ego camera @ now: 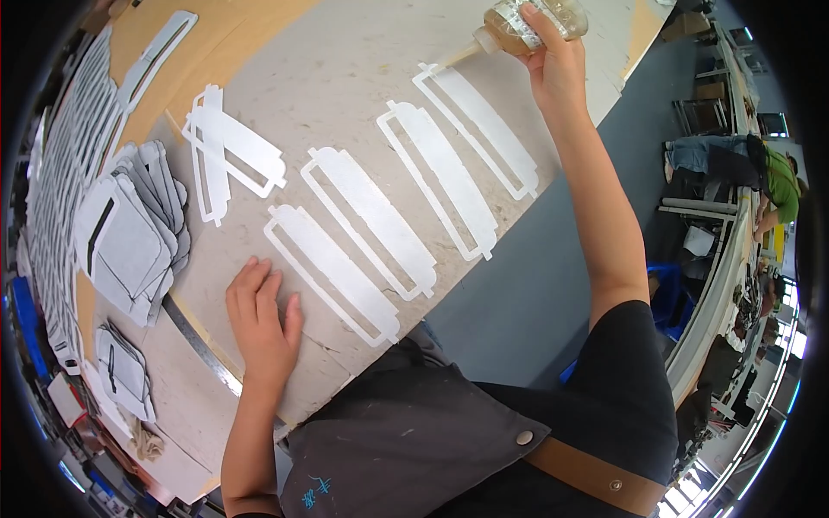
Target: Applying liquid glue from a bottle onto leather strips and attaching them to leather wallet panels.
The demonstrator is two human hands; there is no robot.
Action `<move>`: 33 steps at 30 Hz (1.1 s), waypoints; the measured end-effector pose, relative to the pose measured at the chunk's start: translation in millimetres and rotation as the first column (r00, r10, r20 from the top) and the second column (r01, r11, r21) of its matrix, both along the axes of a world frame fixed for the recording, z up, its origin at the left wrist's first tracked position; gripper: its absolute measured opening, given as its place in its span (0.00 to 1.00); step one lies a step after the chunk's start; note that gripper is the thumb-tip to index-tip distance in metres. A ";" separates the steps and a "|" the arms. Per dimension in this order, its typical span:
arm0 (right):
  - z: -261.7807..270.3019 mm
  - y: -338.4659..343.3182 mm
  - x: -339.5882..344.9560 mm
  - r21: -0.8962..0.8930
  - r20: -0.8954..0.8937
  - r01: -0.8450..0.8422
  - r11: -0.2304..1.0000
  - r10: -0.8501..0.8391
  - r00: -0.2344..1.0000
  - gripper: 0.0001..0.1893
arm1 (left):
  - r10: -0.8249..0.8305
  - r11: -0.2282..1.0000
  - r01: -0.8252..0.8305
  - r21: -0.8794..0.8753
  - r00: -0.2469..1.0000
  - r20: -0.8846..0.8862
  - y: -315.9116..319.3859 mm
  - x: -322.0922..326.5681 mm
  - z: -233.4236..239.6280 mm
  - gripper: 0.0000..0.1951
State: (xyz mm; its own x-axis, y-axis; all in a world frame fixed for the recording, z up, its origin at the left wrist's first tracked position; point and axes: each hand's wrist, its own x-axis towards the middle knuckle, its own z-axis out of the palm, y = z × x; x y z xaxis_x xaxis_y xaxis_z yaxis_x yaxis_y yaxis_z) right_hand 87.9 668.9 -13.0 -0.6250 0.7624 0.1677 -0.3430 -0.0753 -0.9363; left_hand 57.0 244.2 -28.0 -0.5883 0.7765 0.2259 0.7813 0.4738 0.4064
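Observation:
In my right hand (557,65) is a clear plastic squeeze bottle (518,29) of yellowish liquid, probably glue. Its tapered nozzle points down to the left, at the top end of the farthest-right white cut-out piece (479,110) with a long slot. More such pieces (447,175) lie to its left in a slanted row on the worktable (350,71). Two others (210,155) lie crossed at the left. My left hand (262,317) rests on the tabletop, fingers slightly spread and holding nothing, left of the nearest piece (337,272).
Stacked grey pieces with black slots (129,239) and a smaller stack (123,369) lie at the left. Many overlapping strips (65,181) line the far left. A metal strip (204,353) lies left of my left hand. Another person (771,175) stands at a bench on the far right.

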 end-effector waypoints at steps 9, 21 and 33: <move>-0.5 -10.5 -12.3 0.031 0.041 -0.027 0.999 0.025 0.999 0.25 | -0.015 1.000 0.014 -0.003 1.000 -0.028 0.5 -0.8 0.6 0.18; -4.1 1.3 15.9 0.092 0.148 -0.022 0.996 0.008 0.989 0.18 | -0.016 1.000 0.016 0.004 0.999 -0.035 0.4 -1.4 -0.9 0.18; 15.9 -17.2 62.0 0.087 0.230 -0.017 0.996 -0.003 0.973 0.22 | -0.012 1.000 0.013 0.014 1.000 -0.025 -0.1 -0.8 -2.1 0.16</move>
